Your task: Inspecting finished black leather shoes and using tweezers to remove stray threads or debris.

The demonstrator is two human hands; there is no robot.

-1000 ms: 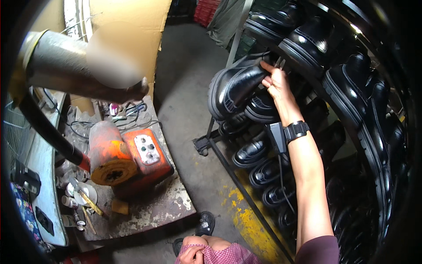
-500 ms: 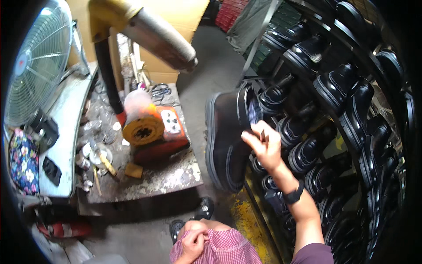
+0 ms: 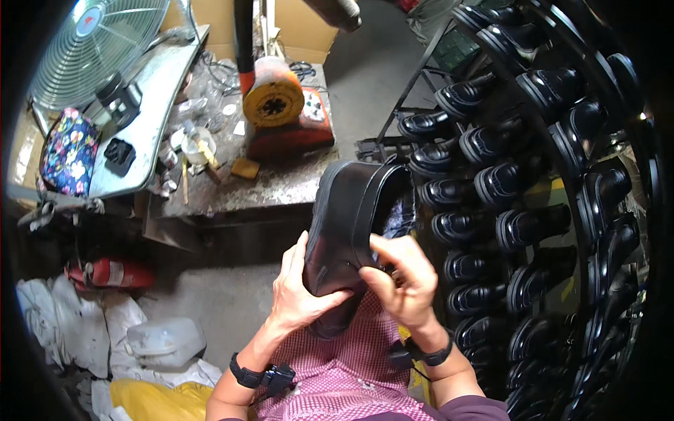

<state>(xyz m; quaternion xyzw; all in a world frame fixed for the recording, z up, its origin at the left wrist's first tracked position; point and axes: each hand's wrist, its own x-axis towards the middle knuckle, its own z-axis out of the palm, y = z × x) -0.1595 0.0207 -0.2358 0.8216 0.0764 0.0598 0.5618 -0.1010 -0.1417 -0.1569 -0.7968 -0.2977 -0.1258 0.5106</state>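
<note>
A black shoe (image 3: 347,210) with a thick ridged sole and pale stitching is tilted in front of my lap, its opening facing right. My left hand (image 3: 298,291) is closed around the lower end of the shoe, fingers on the sole side and thumb across the upper. Against the edge of the upper, near the opening, my right hand (image 3: 407,281) has its fingers curled, thumb and forefinger close together. Whatever lies in those fingers is too hidden to make out. Bluish crumpled material (image 3: 399,216) shows inside the shoe.
A rack (image 3: 554,119) with rows of black shoes stands close on my right. Ahead, a worn bench (image 3: 281,179) carries an orange machine with a yellow disc (image 3: 272,104). A fan (image 3: 98,49) is at far left; a plastic jug (image 3: 165,342) sits on the floor.
The shoe has come nearer my lap. My left hand has left the checked apron and taken hold of it. My right hand has moved lower along the shoe, and the view has shifted.
</note>
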